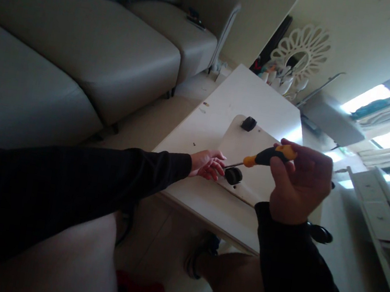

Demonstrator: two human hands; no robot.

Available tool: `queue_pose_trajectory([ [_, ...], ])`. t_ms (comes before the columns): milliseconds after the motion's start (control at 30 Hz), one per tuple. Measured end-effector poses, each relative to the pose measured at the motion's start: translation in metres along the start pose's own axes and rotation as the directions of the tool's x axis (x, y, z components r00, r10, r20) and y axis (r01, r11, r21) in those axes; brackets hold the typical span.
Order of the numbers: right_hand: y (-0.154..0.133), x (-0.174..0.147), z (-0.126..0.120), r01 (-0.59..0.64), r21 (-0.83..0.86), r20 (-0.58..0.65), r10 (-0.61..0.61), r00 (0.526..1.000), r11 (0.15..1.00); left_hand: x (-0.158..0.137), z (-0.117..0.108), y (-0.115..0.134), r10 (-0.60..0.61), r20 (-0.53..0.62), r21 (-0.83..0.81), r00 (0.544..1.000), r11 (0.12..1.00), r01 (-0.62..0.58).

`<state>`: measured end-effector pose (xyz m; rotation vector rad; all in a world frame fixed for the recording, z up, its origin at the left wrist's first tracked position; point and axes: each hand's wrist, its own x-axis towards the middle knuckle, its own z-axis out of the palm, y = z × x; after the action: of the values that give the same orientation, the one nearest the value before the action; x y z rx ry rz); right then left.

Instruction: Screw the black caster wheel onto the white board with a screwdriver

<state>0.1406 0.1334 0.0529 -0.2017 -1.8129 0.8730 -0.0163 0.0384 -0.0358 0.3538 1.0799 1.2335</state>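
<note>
My right hand (301, 180) is wrapped round the yellow-and-black handle of a screwdriver (264, 156), whose shaft points left and down. The tip of the shaft ends at the fingertips of my left hand (210, 165), beside a black caster wheel (233, 175). The left fingers are loosely curled and apart, and anything small at the tip is too unclear to make out. That caster stands on the near left corner of a pale board (253, 147) with rounded corners. Another black caster (249, 123) stands on the board's far left corner.
The board lies on a white table (181, 139). A small dark piece (194, 144) and a small yellowish item (206, 104) lie on the tabletop to the left. A grey sofa (121, 48) runs along the left, and a white drawer unit (382, 211) stands on the right.
</note>
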Motion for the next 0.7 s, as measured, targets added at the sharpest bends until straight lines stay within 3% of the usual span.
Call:
queue_pose_trajectory([
  [167,0.0010,0.0020,-0.0007,-0.010,-0.071,-0.061,0.006,0.998,0.997,0.0016,-0.0001,-0.0016,0.007,-0.013,0.031,1.000,1.000,-0.007],
  [433,0.0013,0.0017,-0.0003,-0.002,-0.069,-0.054,-0.002,0.999,0.998,0.0003,0.0007,0.0001,0.003,-0.011,0.044,1.000,0.999,-0.002],
  [700,0.0053,-0.0001,-0.0033,0.011,-0.034,0.020,-0.010,1.000,0.999,0.0006,0.0010,-0.0005,-0.003,-0.018,0.054,1.000,0.999,0.004],
])
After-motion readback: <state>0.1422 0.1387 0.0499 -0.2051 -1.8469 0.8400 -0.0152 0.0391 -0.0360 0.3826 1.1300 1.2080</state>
